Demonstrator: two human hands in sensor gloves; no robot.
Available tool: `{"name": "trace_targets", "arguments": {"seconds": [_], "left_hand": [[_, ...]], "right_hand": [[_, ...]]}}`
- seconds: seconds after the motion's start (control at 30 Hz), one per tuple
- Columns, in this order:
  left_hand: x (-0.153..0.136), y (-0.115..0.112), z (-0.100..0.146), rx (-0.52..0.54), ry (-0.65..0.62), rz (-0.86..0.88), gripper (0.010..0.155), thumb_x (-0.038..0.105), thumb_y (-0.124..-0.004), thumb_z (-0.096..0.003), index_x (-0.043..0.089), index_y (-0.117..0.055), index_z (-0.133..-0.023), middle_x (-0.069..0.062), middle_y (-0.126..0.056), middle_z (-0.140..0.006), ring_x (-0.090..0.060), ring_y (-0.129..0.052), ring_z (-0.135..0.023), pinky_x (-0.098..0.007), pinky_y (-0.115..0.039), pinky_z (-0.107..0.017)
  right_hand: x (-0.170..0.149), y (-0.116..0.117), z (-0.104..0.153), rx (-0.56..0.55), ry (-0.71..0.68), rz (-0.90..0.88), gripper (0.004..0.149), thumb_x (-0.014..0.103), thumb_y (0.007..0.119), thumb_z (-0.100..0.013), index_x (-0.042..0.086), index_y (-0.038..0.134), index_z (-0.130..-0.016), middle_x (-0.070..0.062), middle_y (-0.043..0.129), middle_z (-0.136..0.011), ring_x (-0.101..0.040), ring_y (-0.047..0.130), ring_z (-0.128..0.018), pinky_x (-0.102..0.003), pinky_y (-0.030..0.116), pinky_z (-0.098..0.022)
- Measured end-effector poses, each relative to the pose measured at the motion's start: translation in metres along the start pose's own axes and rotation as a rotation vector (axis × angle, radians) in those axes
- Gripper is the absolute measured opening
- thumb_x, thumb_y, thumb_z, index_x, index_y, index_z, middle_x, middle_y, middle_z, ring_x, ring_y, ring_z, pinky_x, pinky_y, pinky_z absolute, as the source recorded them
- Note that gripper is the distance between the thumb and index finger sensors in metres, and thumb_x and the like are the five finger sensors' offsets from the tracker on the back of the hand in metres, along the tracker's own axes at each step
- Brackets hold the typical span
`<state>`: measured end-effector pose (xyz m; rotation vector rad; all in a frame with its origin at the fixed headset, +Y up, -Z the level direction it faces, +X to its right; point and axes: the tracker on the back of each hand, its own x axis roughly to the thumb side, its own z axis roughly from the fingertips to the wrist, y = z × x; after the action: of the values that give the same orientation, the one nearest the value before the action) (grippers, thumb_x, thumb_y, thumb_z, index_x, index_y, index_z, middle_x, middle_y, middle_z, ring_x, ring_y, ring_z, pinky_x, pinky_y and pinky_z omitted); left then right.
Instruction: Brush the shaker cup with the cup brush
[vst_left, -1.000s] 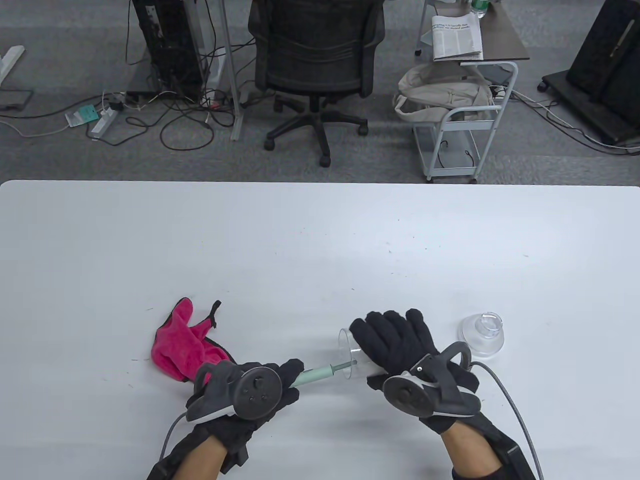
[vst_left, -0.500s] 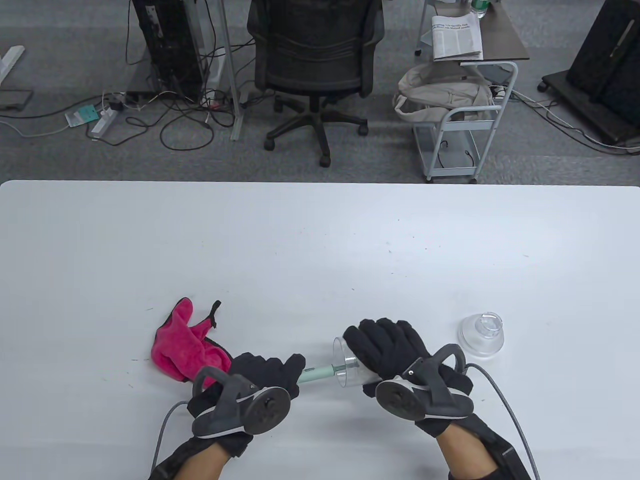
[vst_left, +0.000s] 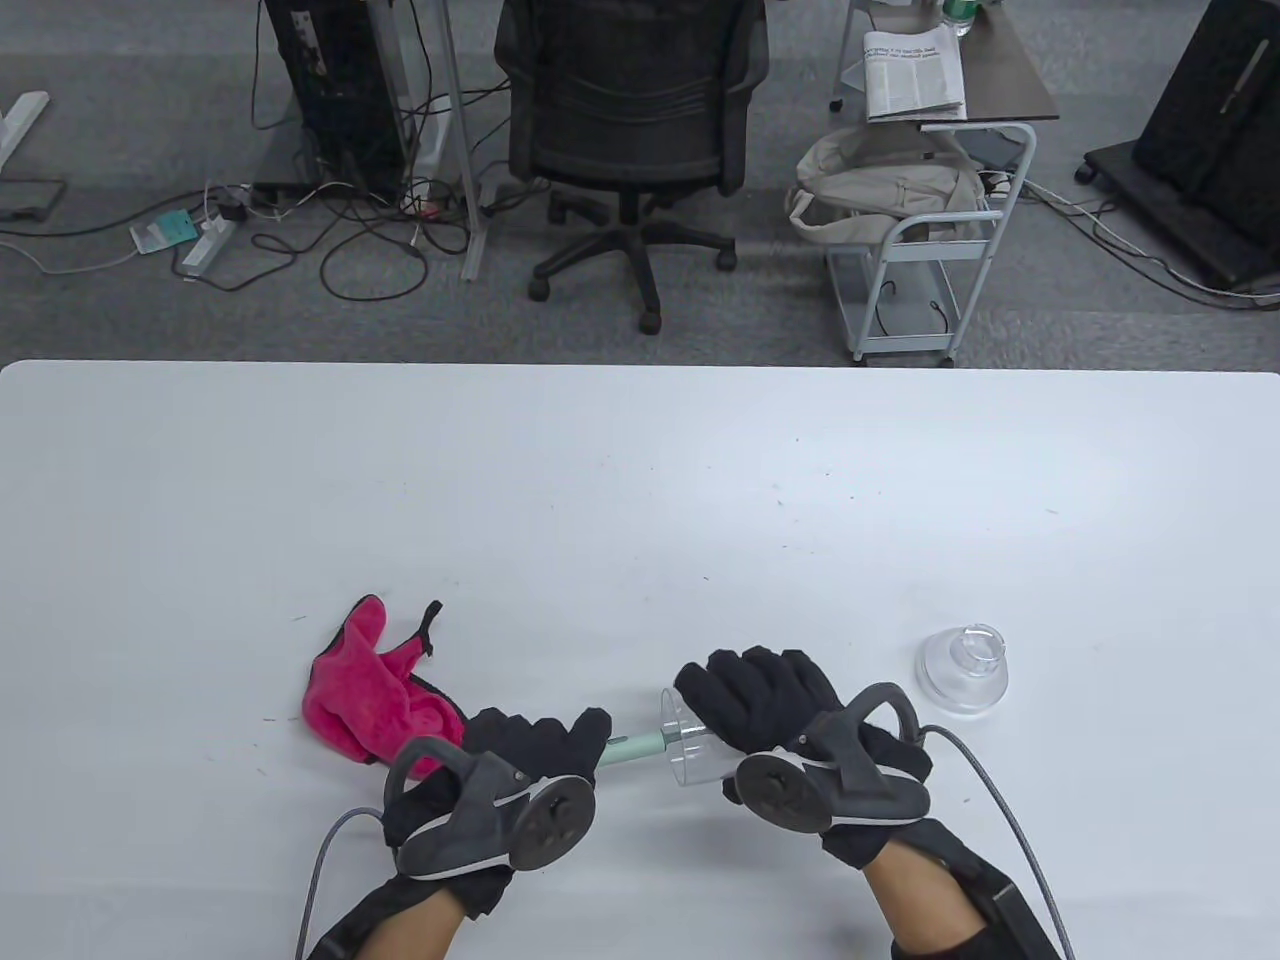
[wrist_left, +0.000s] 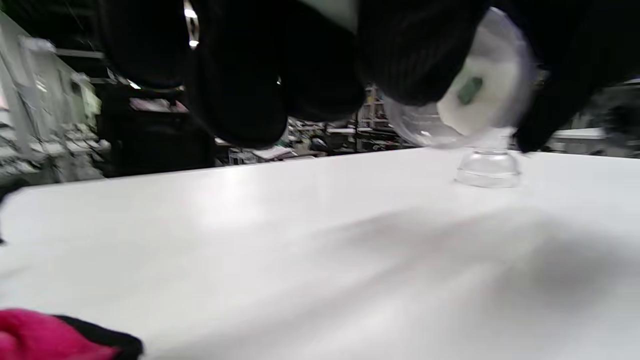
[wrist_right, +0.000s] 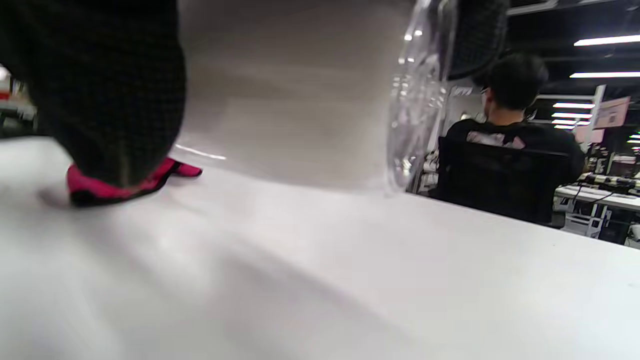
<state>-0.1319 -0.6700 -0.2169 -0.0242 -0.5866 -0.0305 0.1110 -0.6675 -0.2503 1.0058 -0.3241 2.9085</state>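
My right hand grips the clear shaker cup on its side above the table, its mouth facing left. My left hand grips the mint-green handle of the cup brush, whose far end reaches into the cup's mouth. In the left wrist view the cup shows white brush material with a green stem end inside. In the right wrist view the cup fills the top, its clear rim at the right. The brush head is mostly hidden by my right hand.
The clear domed lid stands on the white table to the right of my right hand. A pink and black cloth lies just left of my left hand. A cable trails from each glove toward the table's near edge.
My right hand has moved the cup left and toward me, further over the brush. My left hand has rolled over, its tracker tipped down to the right; less handle shows.
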Motion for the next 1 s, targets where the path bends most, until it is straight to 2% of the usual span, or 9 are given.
{"name": "trace_targets", "arguments": {"seconds": [0.07,0.17,0.33,0.43,0.5,0.6,0.67,0.87,1.0], "left_hand": [[-0.003,0.005,0.004,0.05,0.013,0.009,0.056,0.038,-0.082,-0.0539,0.024,-0.066,-0.105,-0.001,-0.096,-0.072,-0.028,-0.1,-0.061,-0.06,-0.075,-0.063],[-0.009,0.013,0.011,0.144,0.046,-0.047,0.055,0.039,-0.083,-0.0533,0.024,-0.067,-0.104,-0.001,-0.097,-0.07,-0.027,-0.101,-0.057,-0.059,-0.078,-0.06],[0.002,0.001,0.002,0.068,0.013,-0.057,0.056,0.04,-0.082,-0.0535,0.024,-0.066,-0.105,-0.001,-0.096,-0.072,-0.028,-0.102,-0.06,-0.06,-0.078,-0.06],[0.008,-0.006,-0.002,0.018,0.02,-0.122,0.056,0.04,-0.079,-0.0541,0.026,-0.063,-0.106,0.0,-0.096,-0.074,-0.028,-0.102,-0.064,-0.06,-0.078,-0.061],[0.009,-0.006,-0.003,-0.001,-0.006,-0.041,0.057,0.039,-0.08,-0.0542,0.024,-0.063,-0.106,0.0,-0.096,-0.073,-0.029,-0.101,-0.065,-0.059,-0.077,-0.062],[0.004,0.003,0.004,0.08,0.004,-0.052,0.056,0.039,-0.081,-0.0541,0.025,-0.064,-0.106,0.0,-0.096,-0.074,-0.03,-0.102,-0.069,-0.059,-0.079,-0.06],[-0.001,0.013,0.011,0.139,0.041,-0.082,0.056,0.039,-0.082,-0.0538,0.024,-0.065,-0.105,-0.001,-0.095,-0.075,-0.032,-0.102,-0.071,-0.059,-0.082,-0.057],[0.007,0.002,0.001,0.061,-0.023,-0.077,0.056,0.04,-0.081,-0.0541,0.025,-0.064,-0.106,-0.001,-0.094,-0.077,-0.031,-0.102,-0.07,-0.059,-0.082,-0.057],[0.007,-0.001,-0.002,0.019,-0.055,-0.033,0.057,0.039,-0.08,-0.0549,0.023,-0.062,-0.107,-0.001,-0.094,-0.078,-0.031,-0.101,-0.074,-0.059,-0.078,-0.062]], "right_hand": [[-0.011,0.0,0.003,0.03,0.046,-0.06,0.107,0.052,0.098,-0.034,0.024,0.029,-0.11,-0.011,0.053,-0.113,-0.042,0.072,-0.098,-0.061,0.065,-0.073],[-0.014,0.0,0.004,0.104,0.059,0.046,0.107,0.054,0.097,-0.035,0.023,0.027,-0.111,-0.011,0.052,-0.113,-0.042,0.072,-0.099,-0.061,0.066,-0.073],[0.008,0.009,-0.003,0.177,-0.019,-0.05,0.106,0.054,0.097,-0.035,0.024,0.029,-0.111,-0.01,0.054,-0.113,-0.041,0.073,-0.099,-0.061,0.066,-0.073],[0.001,0.011,-0.003,0.155,0.009,-0.061,0.106,0.055,0.097,-0.034,0.024,0.029,-0.11,-0.01,0.054,-0.113,-0.041,0.073,-0.099,-0.061,0.067,-0.073],[-0.013,0.006,0.002,0.077,0.042,-0.092,0.107,0.055,0.097,-0.034,0.024,0.029,-0.11,-0.011,0.055,-0.112,-0.041,0.074,-0.098,-0.061,0.067,-0.072],[-0.021,0.001,0.007,0.056,0.082,-0.058,0.106,0.054,0.098,-0.034,0.027,0.028,-0.11,-0.009,0.054,-0.114,-0.04,0.073,-0.1,-0.062,0.066,-0.072],[-0.02,0.0,0.009,0.118,0.094,0.037,0.106,0.054,0.097,-0.035,0.027,0.028,-0.11,-0.009,0.053,-0.114,-0.041,0.072,-0.1,-0.062,0.065,-0.073],[0.009,0.008,0.002,0.152,-0.014,-0.054,0.106,0.054,0.098,-0.034,0.027,0.029,-0.11,-0.01,0.054,-0.114,-0.041,0.072,-0.1,-0.065,0.061,-0.074],[0.005,0.004,0.004,0.033,0.005,0.055,0.107,0.055,0.096,-0.034,0.026,0.027,-0.11,-0.011,0.053,-0.113,-0.04,0.073,-0.099,-0.065,0.06,-0.075]]}}
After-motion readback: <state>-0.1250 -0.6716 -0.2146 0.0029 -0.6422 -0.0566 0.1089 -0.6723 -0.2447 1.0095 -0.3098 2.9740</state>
